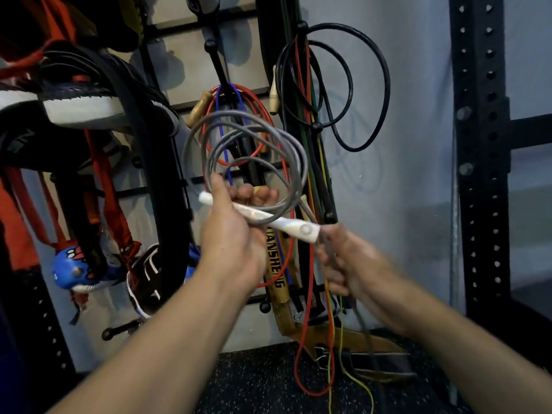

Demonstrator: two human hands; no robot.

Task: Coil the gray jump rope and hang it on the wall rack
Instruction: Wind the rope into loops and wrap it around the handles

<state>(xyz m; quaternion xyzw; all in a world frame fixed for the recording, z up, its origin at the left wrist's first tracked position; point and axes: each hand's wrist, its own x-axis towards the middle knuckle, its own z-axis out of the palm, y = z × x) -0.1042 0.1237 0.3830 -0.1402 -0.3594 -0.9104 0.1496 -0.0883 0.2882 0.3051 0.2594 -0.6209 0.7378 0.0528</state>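
Ctr frame: left hand (236, 234) clamps rope (248, 144) coils + handle (280, 222); right hand (349, 264) grips loose tail. Coiling unfinished; rack (215, 55) hanging left.

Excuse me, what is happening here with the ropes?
A person is coiling a gray jump rope in front of a black wall rack already crowded with other ropes. The left hand holds the gathered loops together with the white plastic handle. The right hand grips the loose end of the rope, which trails down. It is not hung yet.
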